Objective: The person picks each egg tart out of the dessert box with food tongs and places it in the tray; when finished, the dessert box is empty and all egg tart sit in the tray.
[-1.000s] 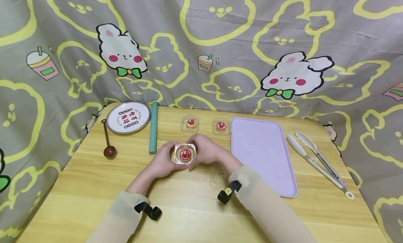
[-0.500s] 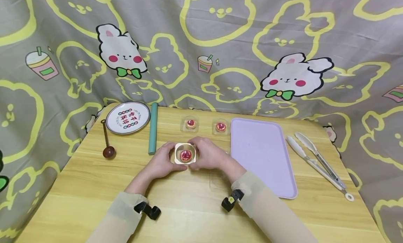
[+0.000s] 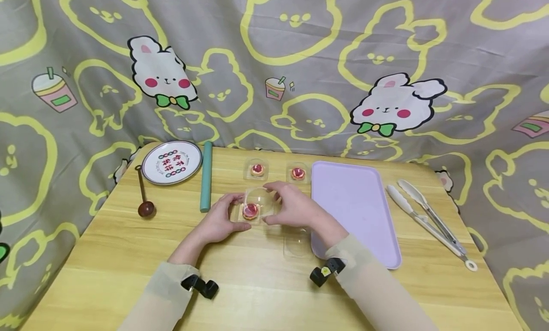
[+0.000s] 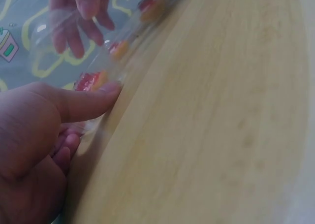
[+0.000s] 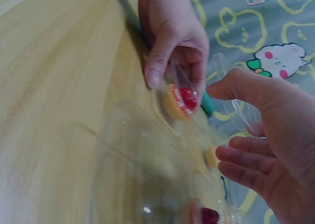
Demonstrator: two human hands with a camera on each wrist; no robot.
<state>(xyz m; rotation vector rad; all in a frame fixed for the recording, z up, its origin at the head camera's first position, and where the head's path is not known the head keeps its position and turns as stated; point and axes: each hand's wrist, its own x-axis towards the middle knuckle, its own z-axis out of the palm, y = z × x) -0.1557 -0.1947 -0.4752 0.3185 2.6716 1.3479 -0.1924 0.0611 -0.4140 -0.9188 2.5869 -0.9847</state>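
Observation:
In the head view a small red-topped tart (image 3: 250, 211) sits in a clear plastic box base (image 3: 238, 220) on the table. My left hand (image 3: 220, 220) grips that base from the left, thumb along the near side, as the left wrist view also shows. My right hand (image 3: 296, 204) holds a clear domed lid (image 3: 261, 196) by its edge, raised off the base and shifted to the right. In the right wrist view the lid (image 5: 221, 69) stands between thumb and fingers, tilted. Part of the base is hidden behind the left fingers.
Two more boxed tarts (image 3: 257, 169) (image 3: 298, 173) stand behind. Near the right wrist lies a clear plastic piece (image 3: 296, 245). A lilac tray (image 3: 351, 212) and tongs (image 3: 433, 226) are on the right; a green rod (image 3: 206, 178), plate (image 3: 150, 165) and brown ladle (image 3: 146, 208) on the left.
The lid has come off the base and moved to the right with my right hand. My left hand keeps its grip on the base. The head view has shifted slightly.

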